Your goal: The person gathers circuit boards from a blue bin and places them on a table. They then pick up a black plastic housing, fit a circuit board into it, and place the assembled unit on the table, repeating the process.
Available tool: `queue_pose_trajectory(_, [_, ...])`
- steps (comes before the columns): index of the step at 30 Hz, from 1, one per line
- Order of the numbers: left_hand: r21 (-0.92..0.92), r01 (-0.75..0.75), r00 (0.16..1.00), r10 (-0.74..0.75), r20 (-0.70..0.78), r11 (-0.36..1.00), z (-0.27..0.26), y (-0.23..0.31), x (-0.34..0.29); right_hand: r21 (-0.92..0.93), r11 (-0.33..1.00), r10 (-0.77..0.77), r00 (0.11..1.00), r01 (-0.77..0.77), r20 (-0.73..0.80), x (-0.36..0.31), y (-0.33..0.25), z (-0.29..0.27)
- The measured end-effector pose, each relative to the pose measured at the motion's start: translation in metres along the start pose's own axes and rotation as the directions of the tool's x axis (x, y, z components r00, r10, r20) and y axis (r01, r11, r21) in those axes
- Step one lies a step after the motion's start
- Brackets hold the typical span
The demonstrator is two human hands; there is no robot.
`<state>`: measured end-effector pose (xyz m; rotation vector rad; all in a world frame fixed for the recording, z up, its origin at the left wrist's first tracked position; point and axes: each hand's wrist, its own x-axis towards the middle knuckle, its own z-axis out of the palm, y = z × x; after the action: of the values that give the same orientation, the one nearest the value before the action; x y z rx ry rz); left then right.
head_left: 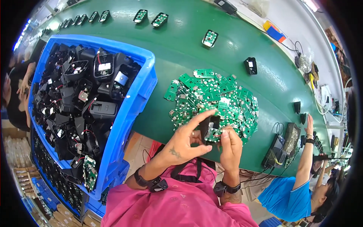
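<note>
My left hand [185, 140] is wrapped round a black plastic housing [204, 126], its thumb along the near side and forefinger over the far edge. A small green circuit board [211, 137] sits at the housing's open side, tilted; how deep it lies I cannot tell. A thin red wire [217, 135] runs from the board to my right hand [231, 146], whose thumb and forefinger are pinched together on it. The wire's end is hidden by the fingertips. Just beyond both hands spreads a heap of loose green circuit boards [211, 92] on the green table [174, 49].
At left stands a blue crate [147, 70] full of black housings [103, 109] with red wires. Housings with boards [210, 38] stand spaced along the far table. A black housing [250, 66] lies right. A co-worker's arm [305, 159] reaches over the table beside a black power device [274, 151].
</note>
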<state>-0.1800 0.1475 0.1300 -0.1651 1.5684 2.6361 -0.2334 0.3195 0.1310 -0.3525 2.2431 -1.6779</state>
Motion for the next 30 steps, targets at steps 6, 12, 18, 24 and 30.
queue_pose_trajectory(6, [0.222, 0.083, 0.995, -0.092, 0.031, 0.971, 0.008, -0.001, 0.005, -0.283, 0.933, -0.241, 0.970, 0.221, -0.037, 0.007, -0.009, -0.007])
queue_pose_trajectory(12, [0.382, -0.023, 0.998, -0.001, 0.062, 0.924, 0.013, -0.016, 0.011, 0.041, 0.996, -0.084, 0.996, 0.084, -0.001, -0.004, -0.023, -0.011])
queue_pose_trajectory(18, [0.502, -0.080, 0.995, 0.043, 0.085, 0.861, 0.019, -0.015, 0.012, 0.306, 0.941, 0.145, 0.989, -0.147, 0.028, -0.002, -0.032, -0.007])
queue_pose_trajectory(24, [0.563, -0.100, 0.994, 0.054, 0.098, 0.821, 0.018, -0.020, 0.013, 0.081, 0.995, -0.052, 0.999, 0.052, -0.004, -0.006, -0.016, -0.008])
queue_pose_trajectory(30, [0.455, -0.027, 0.996, -0.012, 0.084, 0.890, 0.017, -0.018, 0.013, 0.281, 0.958, 0.026, 0.996, -0.050, 0.091, -0.007, -0.019, -0.012])
